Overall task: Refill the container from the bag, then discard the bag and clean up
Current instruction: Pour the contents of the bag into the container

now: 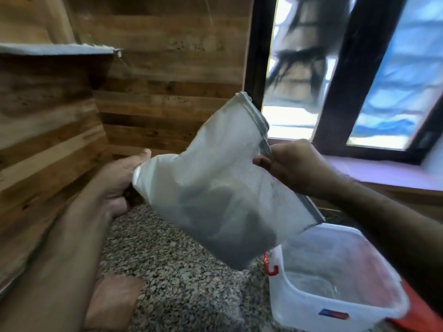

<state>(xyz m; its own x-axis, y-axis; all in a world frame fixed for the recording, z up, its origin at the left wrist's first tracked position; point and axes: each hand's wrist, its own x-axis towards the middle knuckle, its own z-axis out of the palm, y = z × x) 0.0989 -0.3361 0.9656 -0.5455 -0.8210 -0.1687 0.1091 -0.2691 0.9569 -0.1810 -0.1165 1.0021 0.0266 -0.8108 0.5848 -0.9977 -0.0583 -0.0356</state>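
Note:
I hold a white translucent plastic bag [215,188] in the air over the speckled granite counter [167,271]. My left hand [119,178] grips its bottom corner from behind. My right hand [294,166] pinches the bag's open, grey-edged mouth. A dark mass of contents shows through the lower part of the bag. Below and to the right stands an open clear plastic container [335,283] with red clips [271,267]; its floor holds only a thin layer. The bag's lower edge hangs just above the container's left rim.
Wood-panelled walls close in at left and back, with a shelf [57,49] at upper left. A dark-framed window [347,80] and purple sill [383,171] lie at right. A brown object [110,303] rests on the counter near the front. Something red [417,315] lies beside the container.

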